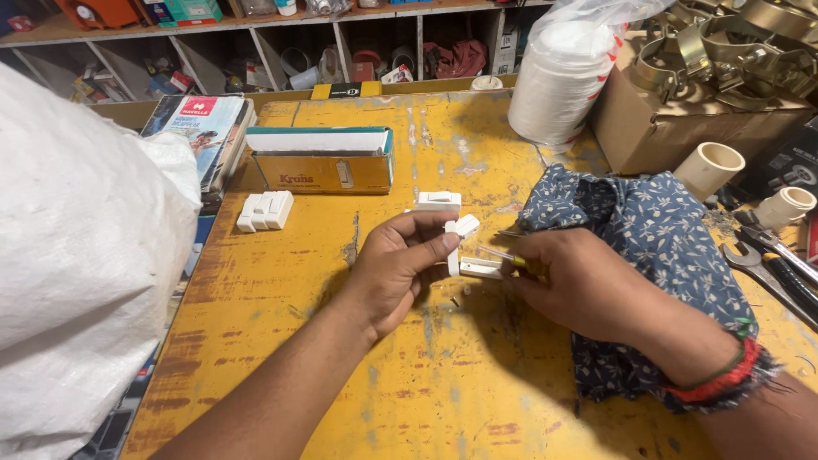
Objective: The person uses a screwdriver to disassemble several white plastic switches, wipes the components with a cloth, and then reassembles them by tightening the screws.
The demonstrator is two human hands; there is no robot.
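My left hand (399, 264) pinches a small white plastic switch part (461, 230) between thumb and fingers above the yellow worktable (443, 383). My right hand (573, 281) grips a thin screwdriver with a clear yellow-green handle (503, 255), its tip pointing at the part. Another white piece (481, 269) lies just under the tool. One more white switch (439, 201) sits on the table behind my left hand.
A row of white switches (265, 210) lies beside an open yellow-and-teal carton (324, 160). A blue patterned cloth (660, 247) sits right, a big white sack (81, 255) left. Stacked white discs in plastic (558, 81), a cardboard box of metal clamps (707, 77), pipe fittings and spanners crowd the right.
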